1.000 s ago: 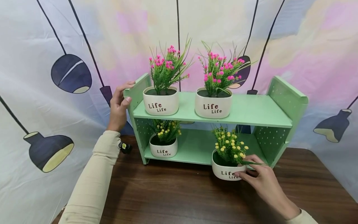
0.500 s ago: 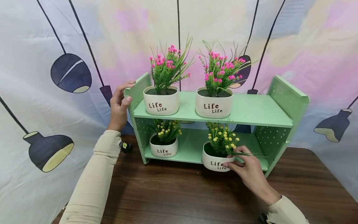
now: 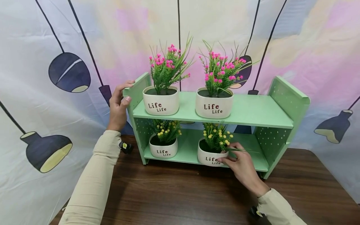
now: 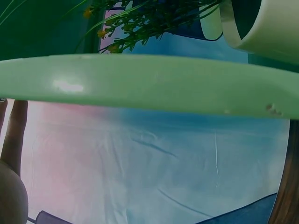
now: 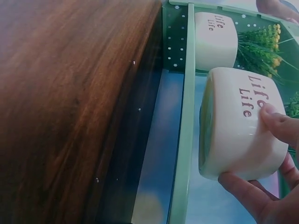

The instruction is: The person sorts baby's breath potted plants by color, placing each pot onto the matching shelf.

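My right hand [image 3: 243, 165] pinches the right side of a white flower pot [image 3: 208, 156] with yellow flowers and "Life" lettering, thumb in front. The pot is at the front edge of the lower level of a green two-level shelf [image 3: 261, 111]; whether its base touches is unclear. In the right wrist view, thumb and fingers span that flower pot [image 5: 243, 130]. My left hand [image 3: 117, 109] grips the top of the shelf's left side panel. The left wrist view shows this panel's edge [image 4: 140, 84] close up, with part of the hand at the left.
A second yellow-flowered pot [image 3: 163, 149] stands at the lower level's left. Two pink-flowered pots stand above, one at the left [image 3: 161, 104], one in the middle [image 3: 214, 106]. The shelf rests on a dark wooden table [image 3: 168, 193] before a painted curtain [image 3: 219, 18].
My right hand has carried the yellow-flowered pot left and back, from in front of the shelf to the lower level's edge. The left hand stays on the side panel.
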The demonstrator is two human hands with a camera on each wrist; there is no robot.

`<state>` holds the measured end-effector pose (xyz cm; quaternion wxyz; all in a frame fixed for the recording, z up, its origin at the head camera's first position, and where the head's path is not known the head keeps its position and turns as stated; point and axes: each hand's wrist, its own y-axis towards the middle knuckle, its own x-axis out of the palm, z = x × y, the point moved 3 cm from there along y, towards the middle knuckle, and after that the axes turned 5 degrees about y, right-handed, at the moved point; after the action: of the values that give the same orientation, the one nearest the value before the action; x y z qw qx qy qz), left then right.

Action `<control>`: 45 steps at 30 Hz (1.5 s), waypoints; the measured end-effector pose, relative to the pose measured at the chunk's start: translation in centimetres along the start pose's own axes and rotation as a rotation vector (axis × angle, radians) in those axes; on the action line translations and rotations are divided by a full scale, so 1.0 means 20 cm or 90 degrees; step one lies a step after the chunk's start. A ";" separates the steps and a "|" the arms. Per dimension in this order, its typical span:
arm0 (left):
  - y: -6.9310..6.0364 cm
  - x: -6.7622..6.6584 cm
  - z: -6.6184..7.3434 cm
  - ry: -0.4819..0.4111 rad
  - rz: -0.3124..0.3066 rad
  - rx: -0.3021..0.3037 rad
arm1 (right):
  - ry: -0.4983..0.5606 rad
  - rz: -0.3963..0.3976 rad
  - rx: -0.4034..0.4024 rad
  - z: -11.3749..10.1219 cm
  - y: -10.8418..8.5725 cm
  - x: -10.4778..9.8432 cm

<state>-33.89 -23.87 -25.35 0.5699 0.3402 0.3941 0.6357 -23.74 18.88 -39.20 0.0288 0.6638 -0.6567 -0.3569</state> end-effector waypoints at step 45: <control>-0.01 0.01 -0.01 0.012 0.031 0.020 | 0.017 0.030 0.018 0.10 0.02 0.15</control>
<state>-33.99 -23.66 -25.62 0.5452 0.3525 0.4014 0.6461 -25.43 17.01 -41.79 0.0368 0.6535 -0.6764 -0.3378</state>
